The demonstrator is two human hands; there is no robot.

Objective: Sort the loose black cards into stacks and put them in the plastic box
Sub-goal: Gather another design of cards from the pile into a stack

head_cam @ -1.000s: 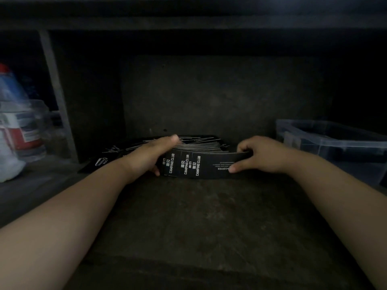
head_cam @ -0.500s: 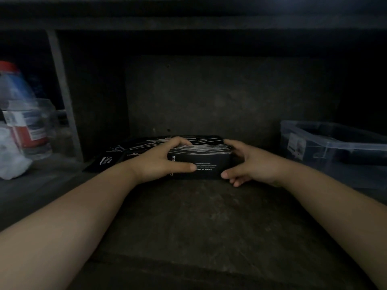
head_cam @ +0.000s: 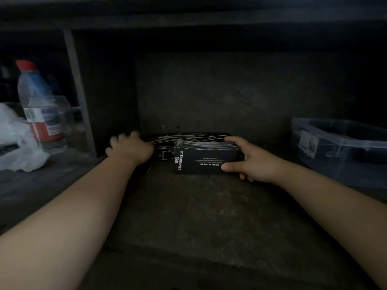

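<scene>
Black printed cards (head_cam: 206, 162) stand stacked mid-shelf, clamped by the right hand (head_cam: 251, 164); the blurred left hand (head_cam: 129, 148), grip unclear, meets loose cards (head_cam: 163, 143). Best squeezed square before going right to the clear plastic box (head_cam: 326, 158)

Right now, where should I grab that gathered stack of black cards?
Likely at a short end of the stack, from the side, as the right hand does: thumb on the front face, fingers behind. Pinching across the thickness keeps the cards together; the left end is free.
</scene>
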